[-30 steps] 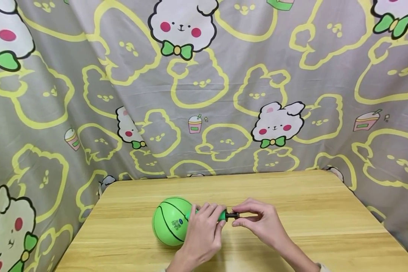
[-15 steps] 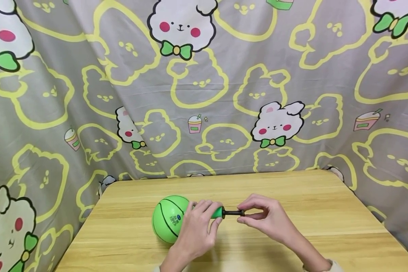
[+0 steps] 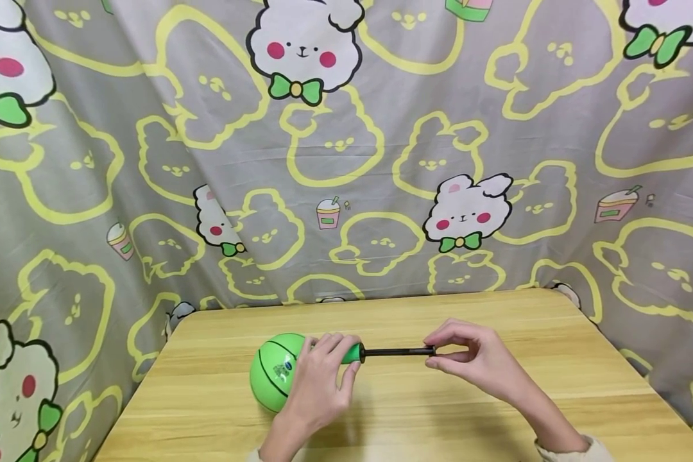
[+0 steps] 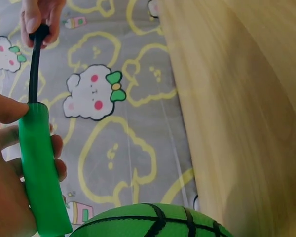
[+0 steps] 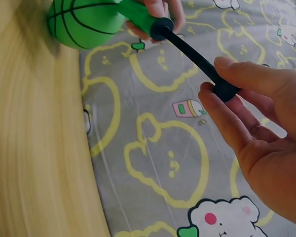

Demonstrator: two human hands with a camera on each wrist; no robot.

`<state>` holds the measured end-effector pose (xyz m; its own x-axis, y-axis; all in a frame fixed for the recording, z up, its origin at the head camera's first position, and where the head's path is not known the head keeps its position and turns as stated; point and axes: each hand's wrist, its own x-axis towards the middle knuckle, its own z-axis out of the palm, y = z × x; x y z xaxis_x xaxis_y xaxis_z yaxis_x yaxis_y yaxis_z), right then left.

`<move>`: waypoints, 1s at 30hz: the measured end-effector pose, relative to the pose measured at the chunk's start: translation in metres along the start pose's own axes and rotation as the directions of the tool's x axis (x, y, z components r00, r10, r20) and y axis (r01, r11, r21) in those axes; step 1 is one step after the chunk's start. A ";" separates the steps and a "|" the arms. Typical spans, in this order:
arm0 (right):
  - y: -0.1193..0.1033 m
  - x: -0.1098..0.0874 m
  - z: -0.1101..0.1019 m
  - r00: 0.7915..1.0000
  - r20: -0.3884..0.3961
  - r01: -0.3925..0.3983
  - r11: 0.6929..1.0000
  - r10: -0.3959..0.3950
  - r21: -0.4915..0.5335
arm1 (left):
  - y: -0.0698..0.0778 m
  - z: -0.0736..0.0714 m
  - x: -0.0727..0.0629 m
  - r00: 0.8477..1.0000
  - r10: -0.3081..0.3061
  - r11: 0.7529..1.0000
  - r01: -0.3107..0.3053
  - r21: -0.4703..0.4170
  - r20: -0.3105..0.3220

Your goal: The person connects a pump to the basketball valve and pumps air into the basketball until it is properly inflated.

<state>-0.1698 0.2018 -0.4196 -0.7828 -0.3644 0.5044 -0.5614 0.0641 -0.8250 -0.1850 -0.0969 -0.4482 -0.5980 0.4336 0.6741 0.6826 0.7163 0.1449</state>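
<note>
A small green ball with black basketball lines sits left of centre over the table. My left hand grips the green barrel of a hand pump, fingers wrapped round it, with the ball end of the pump pointing left. The black plunger rod stretches far out of the barrel to the right. Its dark end knob is pinched between the thumb and fingers of my right hand. Where the pump meets the ball is hidden behind the left hand in the head view.
The wooden table has rounded back corners. A grey curtain printed with yellow outlines and white rabbits hangs behind it and on both sides.
My right hand has moved right and slightly up, drawing the plunger rod out of the pump barrel. The left hand, barrel and ball have shifted a little to the left.
</note>
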 end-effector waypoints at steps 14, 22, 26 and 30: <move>0.006 0.001 0.008 0.996 -0.082 0.034 0.998 -0.030 0.048 | 0.005 0.002 0.000 1.000 -0.005 1.000 0.005 -0.021 -0.010; 0.010 0.002 0.027 0.994 -0.098 0.063 0.995 -0.055 0.078 | 0.015 0.008 -0.002 1.000 -0.004 1.000 0.004 -0.008 -0.016; 0.013 0.001 0.036 0.993 -0.105 0.063 0.996 -0.055 0.068 | 0.020 0.010 -0.002 1.000 -0.002 1.000 0.002 -0.003 0.000; 0.016 0.000 0.043 0.992 -0.115 0.061 0.996 -0.054 0.058 | 0.023 0.012 -0.003 1.000 0.011 1.000 -0.011 0.000 0.006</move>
<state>-0.1674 0.1628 -0.4443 -0.7767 -0.2586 0.5744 -0.5918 -0.0128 -0.8060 -0.1725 -0.0751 -0.4555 -0.5930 0.4445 0.6714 0.6889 0.7117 0.1374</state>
